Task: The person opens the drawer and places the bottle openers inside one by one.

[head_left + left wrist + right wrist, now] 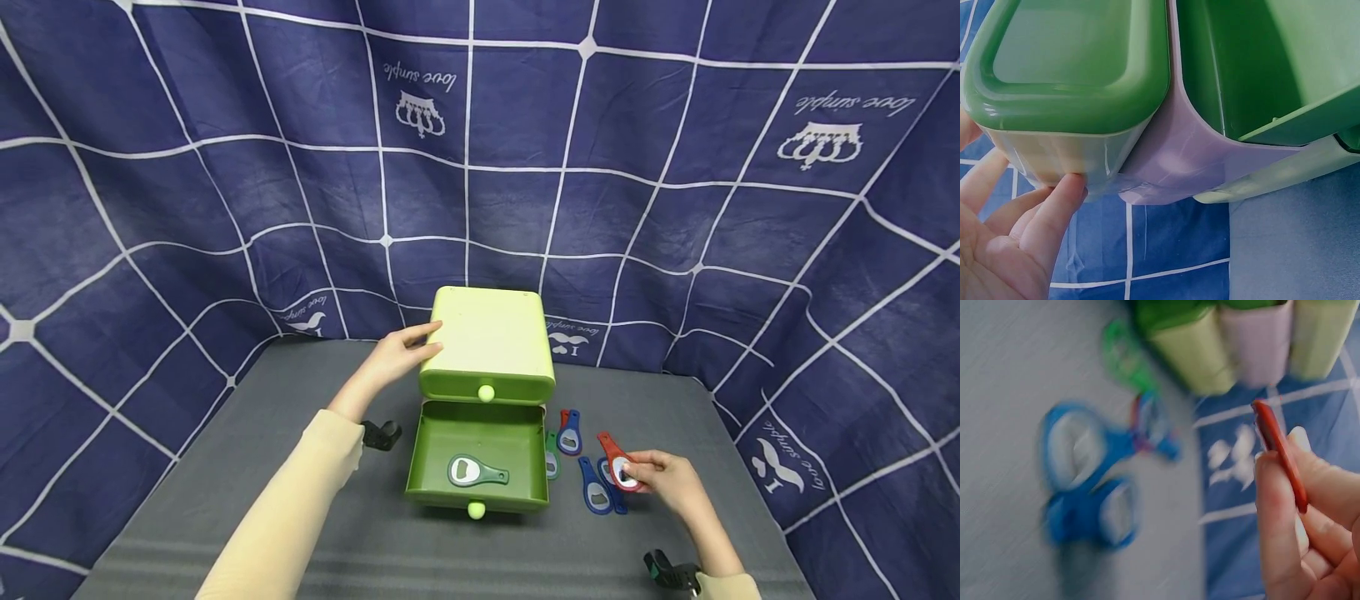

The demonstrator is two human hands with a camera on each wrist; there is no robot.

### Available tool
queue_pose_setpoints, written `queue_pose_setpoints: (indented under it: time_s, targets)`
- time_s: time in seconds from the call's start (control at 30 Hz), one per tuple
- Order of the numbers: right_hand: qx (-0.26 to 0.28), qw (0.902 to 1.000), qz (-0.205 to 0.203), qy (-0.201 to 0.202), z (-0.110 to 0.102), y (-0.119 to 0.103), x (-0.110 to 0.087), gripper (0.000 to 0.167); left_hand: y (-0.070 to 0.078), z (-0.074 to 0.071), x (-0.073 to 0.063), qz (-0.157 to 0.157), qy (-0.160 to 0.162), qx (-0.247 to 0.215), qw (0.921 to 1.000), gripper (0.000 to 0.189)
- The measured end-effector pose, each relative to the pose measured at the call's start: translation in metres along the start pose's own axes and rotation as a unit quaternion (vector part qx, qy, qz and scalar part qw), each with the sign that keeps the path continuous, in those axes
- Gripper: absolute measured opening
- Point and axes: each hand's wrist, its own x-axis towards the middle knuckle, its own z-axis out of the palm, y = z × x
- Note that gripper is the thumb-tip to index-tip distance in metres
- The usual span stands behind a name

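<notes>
At the left we see the left hand [397,357] with its fingers apart, touching the left side of the drawer unit's [491,333] top tier rather than curling round it; a black wrist device [382,435] sits below. The unit stacks 3 tiers, yellow-green, pink and yellow-green, on a grey table [367,542], and its top drawer is closed. Below, we look into the pulled-out middle drawer [517,503], where 1 dark green bottle opener [478,472] lies flat, its ring end to the left.

Just right of the drawer we find 1 green opener [552,463], then 1 red opener [564,416] partly covered by 1 blue opener [569,440]. Farther right lie 2 more blue openers, a front blue opener [597,497] and a rear blue opener [619,503], overlapping. At the far right, the right hand [667,479] pinches a held red opener [617,455] between thumb and fingers. From the right wrist we see it edge-on, raised off the table.
</notes>
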Motion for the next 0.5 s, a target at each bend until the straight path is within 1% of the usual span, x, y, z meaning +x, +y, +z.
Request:
queue_pose_setpoints:
  time_s: [0.13,0.27,0.37,0.5]
  targets:
    - [0.008,0.9984,-0.042,-0.036,0.01,-0.04,-0.004,0.033,0.001,0.0,0.0,-0.004,0.0,0.004,1.0,0.055]
    - [0.009,0.9925,-0.088,-0.085,0.028,-0.075,-0.006,0.029,0.002,0.0,0.0,-0.007,0.0,0.003,1.0,0.055]
    - [0.014,0.986,-0.116,-0.12,0.047,-0.092,-0.002,0.026,0.002,-0.001,0.0,-0.007,0.0,0.007,0.9999,0.055]
    - [0.006,0.9774,-0.149,-0.15,0.077,-0.104,0.004,0.021,0.001,-0.001,-0.001,-0.009,-0.001,0.012,0.9999,0.055]
